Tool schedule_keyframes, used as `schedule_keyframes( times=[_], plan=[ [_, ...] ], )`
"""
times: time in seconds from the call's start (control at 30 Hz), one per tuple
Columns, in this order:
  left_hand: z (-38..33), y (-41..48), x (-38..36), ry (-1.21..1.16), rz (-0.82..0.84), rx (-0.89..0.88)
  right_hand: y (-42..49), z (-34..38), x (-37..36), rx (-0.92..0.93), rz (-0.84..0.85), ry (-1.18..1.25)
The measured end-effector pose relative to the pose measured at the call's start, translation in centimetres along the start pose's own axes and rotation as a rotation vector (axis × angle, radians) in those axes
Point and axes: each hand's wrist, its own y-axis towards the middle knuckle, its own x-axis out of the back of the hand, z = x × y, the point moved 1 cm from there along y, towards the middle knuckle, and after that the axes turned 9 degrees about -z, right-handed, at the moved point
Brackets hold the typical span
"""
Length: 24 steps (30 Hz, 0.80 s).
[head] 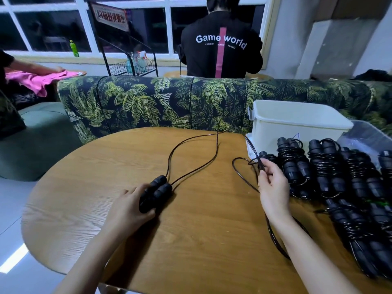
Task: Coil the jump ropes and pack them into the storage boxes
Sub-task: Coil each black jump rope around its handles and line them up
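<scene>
Progress note, one jump rope in hand.

Left hand (129, 205) lay on the wooden table (191, 240), fingers curled round a pair of black handles (157, 193) held side by side. From the handles, two runs of thin black cord (192, 170) ran out loose across the table to its far edge, uncoiled.

Right hand (273, 187) was raised just above the table near the right side, thumb and fingertips pinching a doubled strand (260, 163) of black cord, the other fingers loosely bent. A loop of that strand hung to the left of the hand, and more cord ran back under the right forearm. Whether this strand belonged to the same rope as the handles could not be told.

Done so far: several ropes (326, 168) lay in a row at the right of the table, each with cord wound round its paired handles.

Left to do, by judgement: the rope in hand had not been wound at all, and none of the finished bundles was seen inside a box. A white box (297, 122) stood at the table's far right, just behind the bundles; its inside was not visible. A clear container (369, 134) sat beside it, contents unclear. The coiling looked well advanced; the packing did not appear to have begun.
</scene>
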Motion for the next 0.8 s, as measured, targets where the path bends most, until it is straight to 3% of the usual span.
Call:
schedule_keyframes(
  times=[0.07, 0.2, 0.27, 0.33, 0.4, 0.47, 0.53, 0.63, 0.8],
  plan=[
    [0.0, 0.0, 0.1, -0.023, 0.011, -0.014, 0.1, -0.1, 0.4, 0.137, 0.016, -0.214],
    [-1.0, -0.3, 0.2, -0.102, 0.068, -0.100, -0.8, -1.7, -0.3, 0.392, 0.330, -0.986],
    [-2.2, -0.5, 0.2, -0.160, 0.110, -0.163, -1.4, -2.5, -0.7, 0.417, 0.403, -1.119],
    [-3.3, -0.5, 0.0, -0.206, 0.159, -0.245, -1.7, -2.4, -0.7, 0.483, 0.349, -1.065],
    [-4.3, -0.6, -0.7, -0.222, 0.215, -0.323, -1.9, -1.5, -0.4, 0.573, 0.320, -0.845],
    [-5.2, -0.6, -1.5, -0.236, 0.264, -0.360, -2.5, -0.2, -0.1, 0.611, 0.424, -0.604],
    [-6.0, -0.3, -1.9, -0.243, 0.293, -0.374, -3.1, 0.5, 0.0, 0.513, 0.611, -0.447],
    [-6.2, 0.2, -2.1, -0.233, 0.289, -0.374, -3.9, -0.7, 0.1, 0.412, 0.830, -0.384],
    [-5.4, 0.4, -2.6, -0.298, 0.313, -0.360, -4.6, -1.5, -0.6, 0.542, 0.787, -0.464]
  ],
)
